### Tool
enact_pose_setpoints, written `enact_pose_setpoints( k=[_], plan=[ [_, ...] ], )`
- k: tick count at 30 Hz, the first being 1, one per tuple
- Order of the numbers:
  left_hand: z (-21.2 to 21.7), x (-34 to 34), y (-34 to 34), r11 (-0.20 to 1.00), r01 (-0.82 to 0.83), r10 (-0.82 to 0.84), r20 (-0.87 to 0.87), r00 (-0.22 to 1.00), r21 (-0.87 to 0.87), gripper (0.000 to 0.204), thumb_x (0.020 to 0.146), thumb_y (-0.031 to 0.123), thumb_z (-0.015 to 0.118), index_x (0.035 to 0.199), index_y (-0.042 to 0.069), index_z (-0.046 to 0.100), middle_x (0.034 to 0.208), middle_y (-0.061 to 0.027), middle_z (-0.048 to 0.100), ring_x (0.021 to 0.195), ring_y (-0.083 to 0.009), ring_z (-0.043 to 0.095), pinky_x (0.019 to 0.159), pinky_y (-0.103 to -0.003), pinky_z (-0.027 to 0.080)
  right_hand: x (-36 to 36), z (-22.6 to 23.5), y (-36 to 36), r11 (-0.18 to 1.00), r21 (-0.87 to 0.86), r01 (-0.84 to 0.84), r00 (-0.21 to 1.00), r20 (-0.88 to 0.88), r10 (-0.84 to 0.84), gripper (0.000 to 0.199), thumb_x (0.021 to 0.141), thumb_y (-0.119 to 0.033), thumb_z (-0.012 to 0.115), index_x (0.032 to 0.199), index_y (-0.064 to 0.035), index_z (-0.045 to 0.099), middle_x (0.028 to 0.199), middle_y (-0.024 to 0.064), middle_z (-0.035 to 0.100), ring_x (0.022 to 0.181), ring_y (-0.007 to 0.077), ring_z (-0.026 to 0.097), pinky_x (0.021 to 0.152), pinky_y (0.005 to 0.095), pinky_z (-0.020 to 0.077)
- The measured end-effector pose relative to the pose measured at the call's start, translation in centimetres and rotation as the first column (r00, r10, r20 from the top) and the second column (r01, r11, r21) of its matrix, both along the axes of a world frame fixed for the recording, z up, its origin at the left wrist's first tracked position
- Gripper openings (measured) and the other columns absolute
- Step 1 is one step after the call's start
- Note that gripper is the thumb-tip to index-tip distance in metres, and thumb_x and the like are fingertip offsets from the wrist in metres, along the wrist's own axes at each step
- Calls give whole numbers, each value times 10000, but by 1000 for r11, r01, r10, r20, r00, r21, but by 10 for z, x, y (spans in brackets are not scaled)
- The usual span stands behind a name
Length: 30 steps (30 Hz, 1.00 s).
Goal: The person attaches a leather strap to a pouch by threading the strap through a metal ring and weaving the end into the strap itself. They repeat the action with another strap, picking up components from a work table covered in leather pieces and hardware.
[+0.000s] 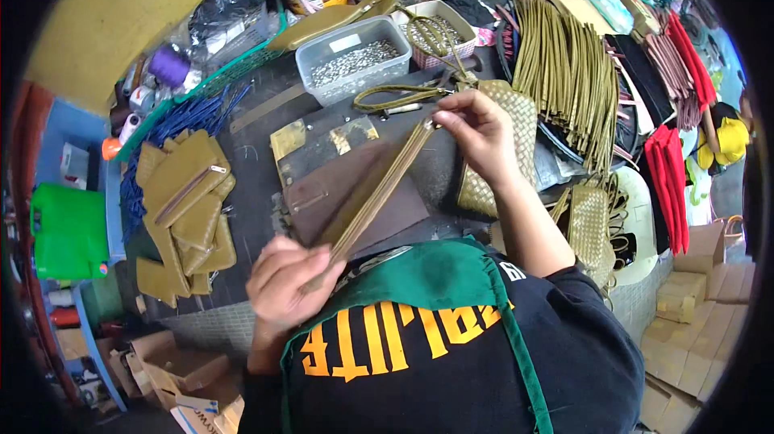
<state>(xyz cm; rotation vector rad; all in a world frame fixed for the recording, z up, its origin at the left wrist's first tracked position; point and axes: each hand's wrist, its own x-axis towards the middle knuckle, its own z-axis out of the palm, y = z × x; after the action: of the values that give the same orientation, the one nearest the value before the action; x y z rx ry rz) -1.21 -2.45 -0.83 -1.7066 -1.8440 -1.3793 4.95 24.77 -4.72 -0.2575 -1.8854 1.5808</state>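
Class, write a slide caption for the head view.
Left hand and right hand hold a slim olive-brown piece at a dark worktable, piled olive pieces at left.

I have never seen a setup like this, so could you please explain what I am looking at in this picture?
Of course. There is no machine here, just a person with bare hands. The one picture comes from a wide fisheye camera worn on the head and looking down, which is why straight edges bend toward the rim.

The left hand and right hand each hold one end of a flat olive piece, tilted so that its right end is farther away. Around it on the dark table are a pile of olive pouches at left, a clear tub of small shiny parts beyond the hands, and a woven bag partly behind the right forearm.
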Motion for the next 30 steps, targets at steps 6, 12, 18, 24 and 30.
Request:
enact_pose_setpoints(
  k=[6, 12, 18, 24, 30],
  plan=[
    [14, -54, -3, 861, 454, -479, 665, 573, 229, 743, 668, 631, 549, 998, -35, 549, 991, -121, 565, 882, -218, 551, 776, -315, 417, 5, 27, -59, 862, -204, -464, 868, 91, 488, 198, 770, 5, 585, 954, -1, 512, 828, 66, 580, 775, 134, 592, 723, 256, 471],
    [-46, -23, 44, 884, 466, -214, 857, 468, -34, 895, 732, 567, 519, 1284, -60, 195, 1284, -157, 294, 1201, -229, 280, 991, -322, 210, -14, 30, -67, 936, 223, -274, 910, -255, 327, 107, 732, -77, 642, 817, -50, 583, 782, 42, 556, 789, 178, 486, 746, 296, 377],
    [-20, -38, 52, 842, 536, -263, 826, 498, -55, 805, 745, 550, 506, 1252, -32, 276, 1173, -98, 387, 1111, -202, 362, 950, -319, 256, -9, 23, -77, 643, -418, -641, 764, -421, 489, 124, 768, -16, 600, 874, -20, 535, 850, 25, 535, 811, 92, 496, 733, 230, 406],
    [-25, -41, 57, 937, 349, -202, 828, 523, 8, 533, 700, 336, 528, 1059, -55, 488, 954, -57, 515, 922, -155, 480, 844, -281, 354, -19, 10, -88, 559, -431, -709, 697, -553, 457, 149, 765, -7, 604, 889, -12, 523, 837, 16, 538, 798, 72, 518, 729, 203, 425],
    [-45, -6, 66, 955, 281, -211, 885, 415, 96, 439, 775, 265, 435, 941, -135, 509, 1010, -184, 530, 908, -233, 509, 811, -306, 372, 3, 4, -74, 683, -434, -588, 809, -335, 483, 147, 750, -56, 635, 877, -33, 565, 792, 10, 553, 808, 102, 519, 737, 242, 417]
  ],
)
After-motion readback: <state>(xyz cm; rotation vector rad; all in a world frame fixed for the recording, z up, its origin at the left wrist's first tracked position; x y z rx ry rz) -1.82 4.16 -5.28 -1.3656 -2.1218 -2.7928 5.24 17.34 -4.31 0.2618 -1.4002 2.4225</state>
